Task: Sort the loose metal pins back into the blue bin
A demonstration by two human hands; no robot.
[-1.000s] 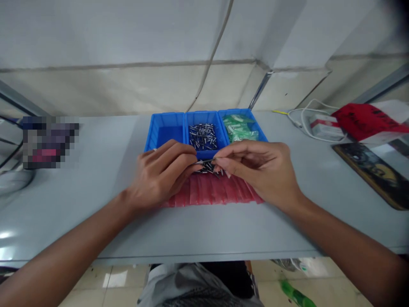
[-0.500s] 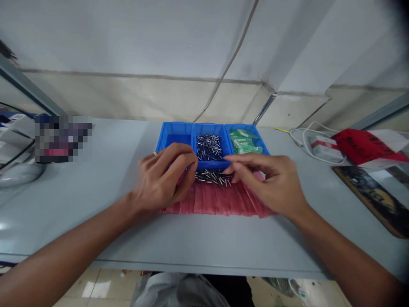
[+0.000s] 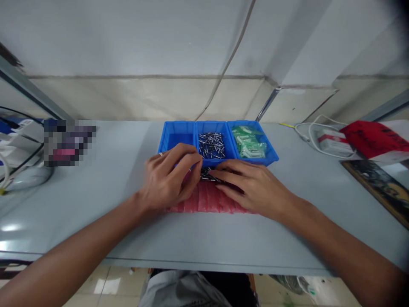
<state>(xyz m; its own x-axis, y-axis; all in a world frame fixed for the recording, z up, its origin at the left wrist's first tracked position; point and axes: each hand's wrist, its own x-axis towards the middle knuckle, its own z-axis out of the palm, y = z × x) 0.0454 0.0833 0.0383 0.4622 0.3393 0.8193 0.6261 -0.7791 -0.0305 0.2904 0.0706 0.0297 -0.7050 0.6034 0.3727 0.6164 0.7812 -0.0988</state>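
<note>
My left hand (image 3: 174, 177) is closed, thumb and fingertips curled together in front of the left blue bin (image 3: 177, 127); whatever it pinches is too small or hidden to make out. My right hand (image 3: 255, 185) reaches over a pile of thin metal pieces (image 3: 206, 175), like pins or rivets, its fingers somewhat apart and touching the pile. Under that pile lies a pink plastic bubble sheet (image 3: 209, 200), partly covered by both hands. More such metal pieces (image 3: 211, 145) fill the middle blue bin (image 3: 211, 163). Green-and-clear plastic packets (image 3: 247, 140) lie in the right blue bin (image 3: 271, 157).
On the grey table (image 3: 198, 238), a phone (image 3: 380, 187), a red packet (image 3: 377, 140), a small white box (image 3: 334, 143) and a white cable (image 3: 315, 147) are at the right. A computer mouse (image 3: 32, 177) and white plugs (image 3: 24, 138) sit at the left. The wall rises behind.
My right hand has moved left and its fingers have come down onto the pile of metal pieces. My left hand keeps its pinch in nearly the same place. The view has shifted slightly.
</note>
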